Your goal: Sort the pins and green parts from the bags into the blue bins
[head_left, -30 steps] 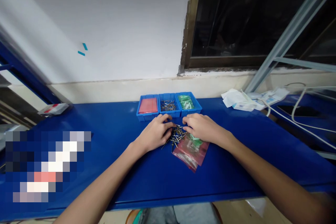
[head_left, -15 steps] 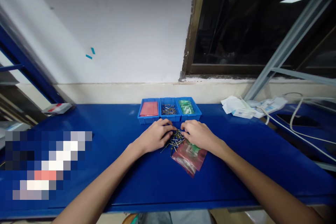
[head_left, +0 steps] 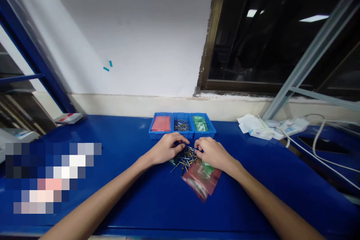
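A loose pile of thin metal pins (head_left: pixel 188 159), silver with brass-coloured parts, lies on the blue table between my hands. My left hand (head_left: pixel 168 148) hovers at the pile's left edge, thumb and forefinger apart, with nothing visible between them. On the other side my right hand (head_left: pixel 212 151) is closed, its fingertips pinching the end of a silver pin (head_left: pixel 191 149). Below my right hand lie red plastic zip bags (head_left: pixel 201 180) with a green packet (head_left: pixel 207 168) on top, partly covered by the hand. Something dark green shows under my left hand.
Behind my hands stand three joined blue bins: red bags in the left bin (head_left: pixel 161 123), metal pins in the middle bin (head_left: pixel 182 135), green packets in the right bin (head_left: pixel 203 135). White papers (head_left: pixel 255 126) and cables (head_left: pixel 315 153) lie at right, a white box (head_left: pixel 70 118) at far left.
The view has tilted up slightly, so everything sits lower. My left fingers have spread and drawn back a little from the pile. My right hand stays by the pile.
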Motion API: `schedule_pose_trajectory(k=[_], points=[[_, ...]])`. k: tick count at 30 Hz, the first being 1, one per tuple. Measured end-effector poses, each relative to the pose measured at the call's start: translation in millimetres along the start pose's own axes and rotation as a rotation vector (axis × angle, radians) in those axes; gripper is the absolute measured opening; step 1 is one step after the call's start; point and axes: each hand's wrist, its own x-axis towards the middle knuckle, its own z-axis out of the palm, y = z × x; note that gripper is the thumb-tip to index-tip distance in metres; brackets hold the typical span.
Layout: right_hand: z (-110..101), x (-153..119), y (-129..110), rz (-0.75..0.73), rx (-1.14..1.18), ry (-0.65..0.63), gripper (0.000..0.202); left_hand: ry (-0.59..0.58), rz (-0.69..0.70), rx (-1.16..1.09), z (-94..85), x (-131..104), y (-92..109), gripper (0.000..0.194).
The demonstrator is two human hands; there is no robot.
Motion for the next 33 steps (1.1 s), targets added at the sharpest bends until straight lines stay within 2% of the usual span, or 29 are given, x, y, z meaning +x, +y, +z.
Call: schedule_pose_trajectory(k=[3,6,10,15,20,25,30,33], points=[[-1.0,0.5,-0.3,-0.002,-0.015,-0.012,0.009,-0.036,0.099,0.023,1.7,4.7,3.5,0.024],[-1.6,0.2,-0.7,-0.016,0.015,-0.012,0.005,0.018,0.171,0.051,5.5,2.6,4.5,0.026],[0.5,-0.3,1.6,-0.039,0.085,0.016,0.008,0.123,0.182,0.139,5.8,-6.5,-1.2,0.027],[2.0,1.8,4.6,-0.069,0.192,0.089,0.009,0.209,0.152,0.144,5.3,-9.1,-9.4,0.029],[-2.4,3.5,-3.3,-0.129,0.435,0.152,0.014,0.168,0.150,0.170,10.0,-10.0,-6.4,0.023],[1.2,5.3,-10.7,-0.104,0.623,0.220,0.021,0.110,0.164,0.204,11.0,-11.6,-2.8,0.019],[1.9,8.0,-8.6,-0.037,0.812,0.163,0.030,0.102,0.171,0.223,12.1,-11.8,-3.1,0.019],[3.0,10.1,-6.5,-0.034,0.917,0.115,0.027,0.113,0.179,0.260,12.3,-12.1,-1.6,0.018]])
